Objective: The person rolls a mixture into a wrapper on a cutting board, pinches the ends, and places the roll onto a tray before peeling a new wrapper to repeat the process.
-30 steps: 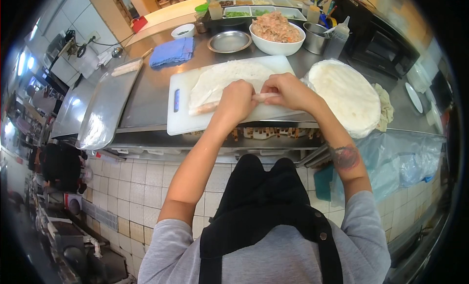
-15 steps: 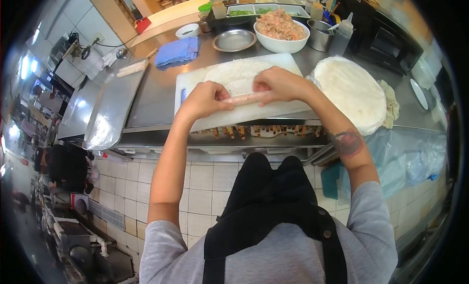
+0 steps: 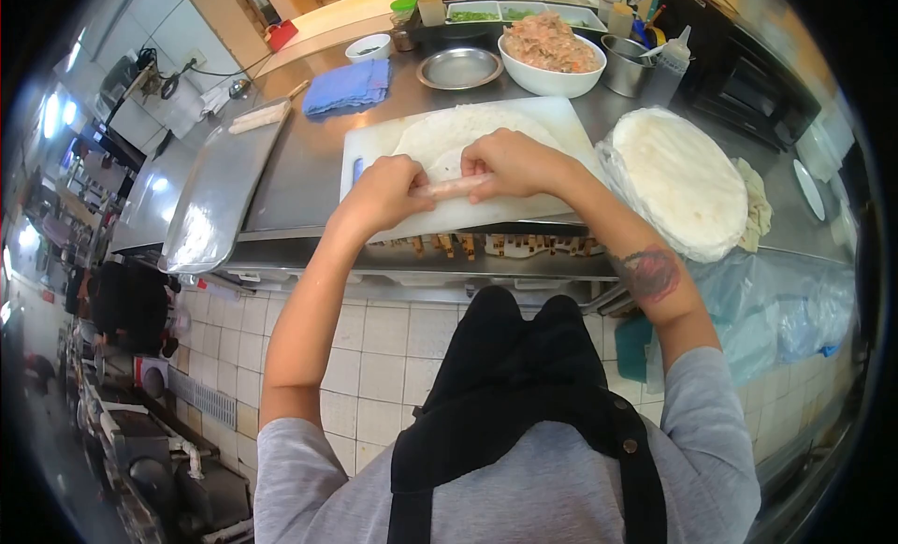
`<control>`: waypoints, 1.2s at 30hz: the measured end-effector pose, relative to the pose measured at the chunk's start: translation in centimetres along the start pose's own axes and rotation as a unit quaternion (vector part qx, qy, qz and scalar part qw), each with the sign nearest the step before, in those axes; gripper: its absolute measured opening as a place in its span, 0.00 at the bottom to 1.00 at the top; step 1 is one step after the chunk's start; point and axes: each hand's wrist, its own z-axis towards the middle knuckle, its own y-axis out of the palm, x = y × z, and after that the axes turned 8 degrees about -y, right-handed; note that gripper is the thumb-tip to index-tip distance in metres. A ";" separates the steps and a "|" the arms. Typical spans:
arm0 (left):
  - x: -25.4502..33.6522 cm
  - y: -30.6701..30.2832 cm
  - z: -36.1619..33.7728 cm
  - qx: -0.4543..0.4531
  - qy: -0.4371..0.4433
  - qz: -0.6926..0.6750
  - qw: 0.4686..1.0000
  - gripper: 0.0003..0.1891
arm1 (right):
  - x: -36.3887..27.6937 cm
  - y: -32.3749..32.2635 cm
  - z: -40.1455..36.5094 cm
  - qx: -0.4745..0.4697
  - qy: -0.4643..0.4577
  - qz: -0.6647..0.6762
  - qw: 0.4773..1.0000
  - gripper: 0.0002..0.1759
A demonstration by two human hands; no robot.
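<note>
Between my two hands a slim, pale spring roll (image 3: 455,187) lies near the front edge of the white cutting board (image 3: 572,142). My left hand (image 3: 385,190) pinches its left end with curled fingers. Closed over the right part of the same roll is my right hand (image 3: 513,164). Behind the roll, white wrapper sheets (image 3: 472,123) spread over the board. To the right of the board rests a tall stack of round white wrappers (image 3: 675,184), partly in plastic. A white bowl (image 3: 552,82) behind the board is heaped with pinkish meat filling (image 3: 552,43).
A metal tray (image 3: 210,193) on the left carries finished rolls (image 3: 259,117) at its far end. Nearby are a folded blue cloth (image 3: 346,86), a round metal plate (image 3: 459,69), a steel pot (image 3: 625,67), a squeeze bottle (image 3: 669,67) and a black oven (image 3: 748,72).
My right hand has shifted slightly left along the roll, closer to my left hand. The view has moved a little, and both hands still grip the roll.
</note>
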 end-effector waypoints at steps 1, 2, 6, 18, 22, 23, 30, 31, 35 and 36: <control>-0.2 0.0 -0.1 0.000 -0.002 0.001 1.000 0.14 | -0.1 -0.1 0.5 -0.005 -0.016 0.005 1.000 0.19; -0.3 0.0 -0.2 0.010 0.011 -0.012 1.000 0.15 | -0.2 0.0 0.9 -0.011 -0.031 0.010 0.999 0.19; 0.2 -0.1 -0.4 0.005 0.003 -0.028 1.000 0.15 | -1.1 2.9 3.2 0.032 -0.081 -0.017 0.996 0.16; 0.1 -0.1 -0.5 0.002 -0.010 -0.059 0.998 0.13 | 3.5 -2.2 -6.0 0.038 0.041 -0.015 0.998 0.17; 0.2 0.0 -0.5 0.002 -0.015 -0.057 0.998 0.13 | 3.3 -3.5 -6.1 0.002 0.064 0.009 0.998 0.18; 0.3 0.0 -0.6 0.006 -0.013 -0.054 0.998 0.13 | 2.9 -3.5 -5.5 -0.025 0.058 -0.018 0.998 0.19; 0.4 0.1 -0.6 0.005 -0.019 -0.057 0.998 0.13 | -1.1 1.8 3.1 -0.009 -0.049 -0.021 0.999 0.19; 0.4 0.1 -0.6 0.007 -0.021 -0.054 0.998 0.13 | -1.5 2.2 3.7 -0.007 -0.055 0.001 0.998 0.19; 0.2 0.2 -0.7 0.010 -0.023 -0.050 0.998 0.13 | -1.2 1.7 3.1 -0.024 -0.040 0.028 0.999 0.19; 0.3 0.2 -0.7 0.012 -0.024 -0.051 0.998 0.12 | -0.9 1.5 2.2 -0.012 -0.021 0.013 1.000 0.19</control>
